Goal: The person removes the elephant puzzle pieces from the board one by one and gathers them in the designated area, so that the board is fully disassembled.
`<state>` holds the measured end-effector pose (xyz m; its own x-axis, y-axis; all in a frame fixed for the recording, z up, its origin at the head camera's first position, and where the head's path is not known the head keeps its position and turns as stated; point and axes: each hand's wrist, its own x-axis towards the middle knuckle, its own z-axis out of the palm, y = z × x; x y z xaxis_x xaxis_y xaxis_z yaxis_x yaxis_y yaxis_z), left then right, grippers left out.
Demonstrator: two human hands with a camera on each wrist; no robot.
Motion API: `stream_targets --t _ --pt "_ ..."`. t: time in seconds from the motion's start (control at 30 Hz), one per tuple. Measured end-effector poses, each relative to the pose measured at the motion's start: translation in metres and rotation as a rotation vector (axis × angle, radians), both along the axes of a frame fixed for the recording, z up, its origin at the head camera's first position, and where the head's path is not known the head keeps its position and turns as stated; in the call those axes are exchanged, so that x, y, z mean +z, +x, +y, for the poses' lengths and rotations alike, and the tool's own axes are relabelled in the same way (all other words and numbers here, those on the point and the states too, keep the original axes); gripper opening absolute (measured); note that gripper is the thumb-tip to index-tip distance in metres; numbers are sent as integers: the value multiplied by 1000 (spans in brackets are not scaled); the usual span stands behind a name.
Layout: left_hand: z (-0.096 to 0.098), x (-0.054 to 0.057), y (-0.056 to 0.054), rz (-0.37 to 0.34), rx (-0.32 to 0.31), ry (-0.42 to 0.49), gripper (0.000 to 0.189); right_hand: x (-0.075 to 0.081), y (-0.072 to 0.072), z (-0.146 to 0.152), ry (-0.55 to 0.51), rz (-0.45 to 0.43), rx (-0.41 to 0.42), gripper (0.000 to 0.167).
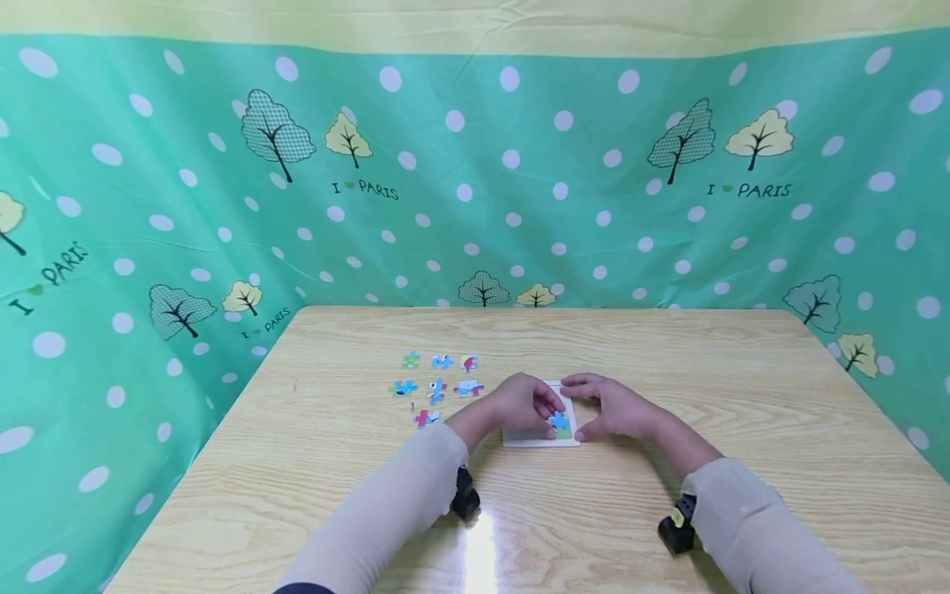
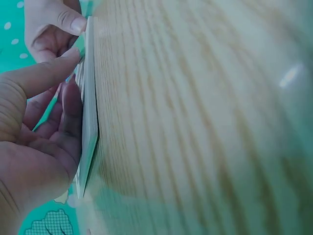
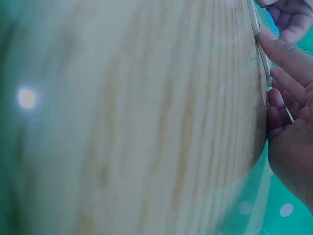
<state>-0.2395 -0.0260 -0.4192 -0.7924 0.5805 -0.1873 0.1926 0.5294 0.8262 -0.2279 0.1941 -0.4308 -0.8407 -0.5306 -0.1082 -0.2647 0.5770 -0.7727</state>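
Observation:
A flat puzzle board (image 1: pixel 530 443) with a pale rim lies on the wooden table in the head view. My left hand (image 1: pixel 522 402) reaches over it, thumb and fingertips pinching a blue and green jigsaw piece (image 1: pixel 559 421) at the board's right side. In the left wrist view, the thumb and index finger of that left hand (image 2: pixel 44 112) come together just above the board's edge (image 2: pixel 89 112). My right hand (image 1: pixel 622 407) holds the board's right edge, thumb at the near corner and index finger at the far one. The left hand hides much of the board's inside.
Several loose jigsaw pieces (image 1: pixel 436 390) lie in rough rows left of the board. The wooden table (image 1: pixel 356 495) ends at a green dotted curtain (image 1: pixel 416 165) behind and at the sides. Black wrist cameras (image 1: pixel 465 493) hang beneath both forearms, close over the tabletop.

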Motion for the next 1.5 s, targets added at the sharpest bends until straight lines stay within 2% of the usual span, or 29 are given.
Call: stream_targets --t 0.27,0.63,1.03,1.17,1.37,1.5 --pt "-8 -6 -2 -63 51 120 25 1 0 -1 12 -3 -6 76" --pt "-22 -2 2 -157 137 299 29 1 0 -1 26 3 -5 77" --pt "-45 8 9 -182 221 464 37 1 0 -2 34 -8 -22 76" --pt "-54 10 9 -154 253 474 38 0 0 -3 25 -9 -25 76" --pt "-69 13 12 -148 304 470 44 0 0 -3 22 -5 -30 76" --pt "-80 13 15 -139 323 499 44 -1 1 -3 23 -13 -43 76"
